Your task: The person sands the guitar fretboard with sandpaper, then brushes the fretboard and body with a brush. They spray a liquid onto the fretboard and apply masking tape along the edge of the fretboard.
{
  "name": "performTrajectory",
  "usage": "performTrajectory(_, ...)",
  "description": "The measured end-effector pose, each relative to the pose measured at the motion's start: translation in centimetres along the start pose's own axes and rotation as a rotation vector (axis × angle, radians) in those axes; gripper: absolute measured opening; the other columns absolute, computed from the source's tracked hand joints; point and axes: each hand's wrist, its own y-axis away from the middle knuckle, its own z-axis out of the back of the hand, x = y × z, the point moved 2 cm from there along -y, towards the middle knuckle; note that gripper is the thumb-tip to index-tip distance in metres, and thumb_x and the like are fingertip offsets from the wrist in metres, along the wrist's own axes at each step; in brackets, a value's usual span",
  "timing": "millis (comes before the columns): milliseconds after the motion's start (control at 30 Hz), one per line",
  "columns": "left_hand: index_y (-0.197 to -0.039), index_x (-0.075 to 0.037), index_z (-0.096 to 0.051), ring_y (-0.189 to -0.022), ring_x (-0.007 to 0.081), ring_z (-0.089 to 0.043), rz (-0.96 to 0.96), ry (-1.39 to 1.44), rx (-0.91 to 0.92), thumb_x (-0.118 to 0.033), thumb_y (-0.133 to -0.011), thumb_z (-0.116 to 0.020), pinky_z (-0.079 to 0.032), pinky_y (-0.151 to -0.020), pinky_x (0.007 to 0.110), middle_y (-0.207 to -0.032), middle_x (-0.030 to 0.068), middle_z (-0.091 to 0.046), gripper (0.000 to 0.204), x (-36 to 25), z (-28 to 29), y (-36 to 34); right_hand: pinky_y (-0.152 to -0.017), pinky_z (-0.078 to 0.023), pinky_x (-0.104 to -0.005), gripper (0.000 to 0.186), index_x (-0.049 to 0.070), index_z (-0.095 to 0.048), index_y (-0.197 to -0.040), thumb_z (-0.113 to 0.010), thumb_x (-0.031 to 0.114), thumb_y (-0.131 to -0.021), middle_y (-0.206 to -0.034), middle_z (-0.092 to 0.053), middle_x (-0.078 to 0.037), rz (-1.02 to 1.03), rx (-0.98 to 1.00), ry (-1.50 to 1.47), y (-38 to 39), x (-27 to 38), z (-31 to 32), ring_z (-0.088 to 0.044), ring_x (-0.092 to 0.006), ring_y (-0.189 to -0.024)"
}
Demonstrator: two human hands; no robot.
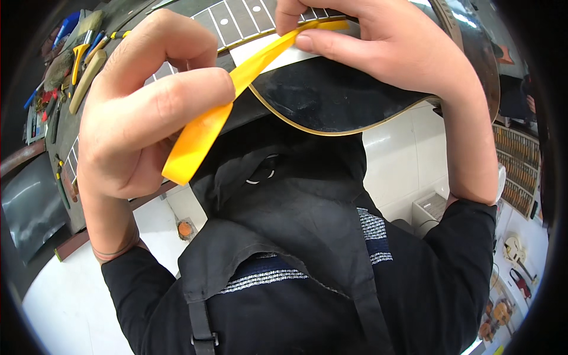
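Note:
A strip of yellow tape (198, 145) stretches slantwise between my hands. My left hand (139, 109) is closed on it, pinching it between thumb and bent finger, and the free end hangs below. At the other end, the thumb and fingertips of my right hand (393, 50) press the tape against the edge of a guitar's fretboard (239, 21). Beneath the strip, a white sheet-like piece (278, 58) lies between the fretboard and the glossy black guitar body (331, 97), which has pale edge binding. My left hand covers part of the neck.
On the dark bench at the left lie a brush (92, 22), a yellow-handled tool (77, 62), a pale handle (87, 81) and several other tools. A tool rack (516, 163) stands at the right. A pale box (427, 210) sits on the floor.

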Motion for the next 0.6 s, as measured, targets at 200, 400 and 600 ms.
performTrajectory(200, -0.120, -0.011, -0.076, -0.089, 0.0275, -0.071, 0.048, 0.001, 0.014, -0.008, -0.081, -0.088, -0.062, -0.083, 0.038, -0.103, 0.0136, -0.069, 0.041, -1.6, 1.3, -1.0, -0.094, -0.054, -0.0364, 0.012, 0.003, -0.072, -0.112, -0.073, 0.012, -0.104, -0.106, -0.069, -0.008, -0.133, 0.146, -0.120, 0.3, 1.2, 2.2, -0.067, -0.0223, -0.103)
performTrajectory(400, -0.119, -0.005, -0.073, -0.081, 0.0293, -0.071, 0.074, 0.044, 0.053, -0.010, -0.086, -0.082, -0.061, -0.079, 0.040, -0.095, 0.0169, -0.070, 0.034, -2.3, 2.2, -0.9, -0.087, -0.056, -0.0323, 0.013, 0.001, -0.075, -0.114, -0.076, 0.010, -0.104, -0.101, -0.074, -0.007, -0.164, -0.060, -0.274, 2.0, 0.0, 2.1, -0.069, -0.0155, -0.094)
performTrajectory(600, -0.113, 0.000, -0.074, -0.084, 0.0320, -0.070, 0.128, 0.008, 0.154, 0.000, -0.085, -0.072, -0.056, -0.076, 0.038, -0.097, 0.0174, -0.069, 0.028, 0.5, 1.1, -1.0, -0.082, -0.056, -0.0297, 0.011, -0.001, -0.075, -0.110, -0.075, 0.009, -0.106, -0.092, -0.074, -0.004, -0.458, -0.097, -0.142, 2.8, 1.0, 2.0, -0.068, -0.0122, -0.088)
